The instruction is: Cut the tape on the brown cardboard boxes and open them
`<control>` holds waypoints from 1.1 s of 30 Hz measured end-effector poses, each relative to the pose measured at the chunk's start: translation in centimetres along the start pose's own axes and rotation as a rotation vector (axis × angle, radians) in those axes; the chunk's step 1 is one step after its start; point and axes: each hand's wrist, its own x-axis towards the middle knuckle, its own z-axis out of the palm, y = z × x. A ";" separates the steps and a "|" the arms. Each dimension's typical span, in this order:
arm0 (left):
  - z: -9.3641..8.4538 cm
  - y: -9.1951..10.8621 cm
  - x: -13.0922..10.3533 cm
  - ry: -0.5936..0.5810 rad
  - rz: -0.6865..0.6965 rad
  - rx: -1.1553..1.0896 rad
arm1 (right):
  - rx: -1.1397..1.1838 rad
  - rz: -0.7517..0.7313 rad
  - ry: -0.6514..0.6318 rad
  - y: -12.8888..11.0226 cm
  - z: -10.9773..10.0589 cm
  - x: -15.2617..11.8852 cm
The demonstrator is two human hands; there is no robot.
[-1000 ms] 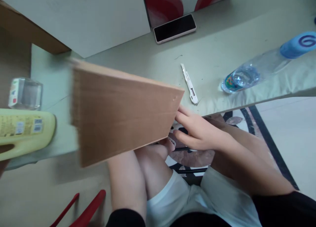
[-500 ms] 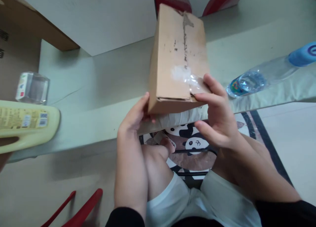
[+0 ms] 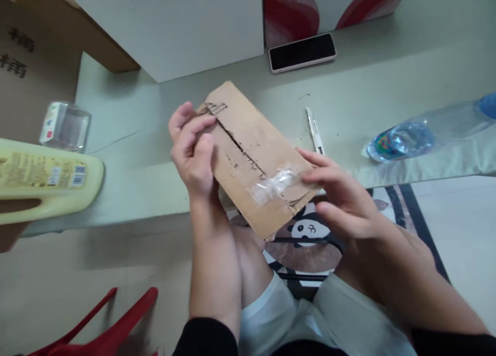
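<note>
A brown cardboard box [image 3: 251,139] is held up over the table's front edge, tilted so that a worn face with a dark seam looks at me. Clear tape [image 3: 273,184] crosses the seam near its lower right end. My left hand [image 3: 196,146] grips the box's far left corner, fingers and thumb on the face. At the opposite end, my right hand [image 3: 341,193] has its fingertips on the corner by the tape. Beyond the box a white utility knife [image 3: 314,131] lies on the table, its blade pointing away from me.
A phone [image 3: 303,53] lies by a red-and-white carton [image 3: 294,15] at the back. On the right lies a clear bottle [image 3: 406,139]. A yellow jug [image 3: 54,178] and a small clear container [image 3: 70,126] are at left. A large white box [image 3: 174,30] stands behind, and a red chair [image 3: 116,325] below left.
The cardboard box has turned and come lower toward me. My left hand has moved up to its far left corner. The phone and utility knife have come into view.
</note>
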 end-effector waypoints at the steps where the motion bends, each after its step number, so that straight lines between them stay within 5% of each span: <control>1: -0.1 -0.1 0.1 0.007 0.063 -0.007 | -0.032 0.070 0.073 0.3 -0.1 -0.1; 5: -0.2 -0.4 0.0 -0.004 0.062 0.006 | -0.500 0.377 0.305 2.5 -0.5 -0.2; 9: -0.1 0.0 -0.1 -0.003 -0.011 0.101 | -0.802 0.530 0.130 4.2 -0.7 0.3; 13: -0.1 0.3 -0.1 0.025 -0.029 0.130 | -0.783 0.614 0.038 4.1 -1.1 0.7; 22: 0.3 -0.6 -0.1 0.070 0.041 0.037 | -0.464 0.584 0.177 3.3 -1.7 0.3; 26: 0.4 -1.3 0.2 0.095 0.071 -0.005 | -0.121 0.441 0.411 3.2 -1.9 -0.2; 30: 0.3 -2.0 0.5 0.096 0.148 -0.033 | 0.131 -0.021 0.632 2.5 -2.1 0.0; 33: 0.4 -2.3 0.5 0.100 0.162 -0.063 | 0.109 -0.282 0.765 1.0 -2.2 0.0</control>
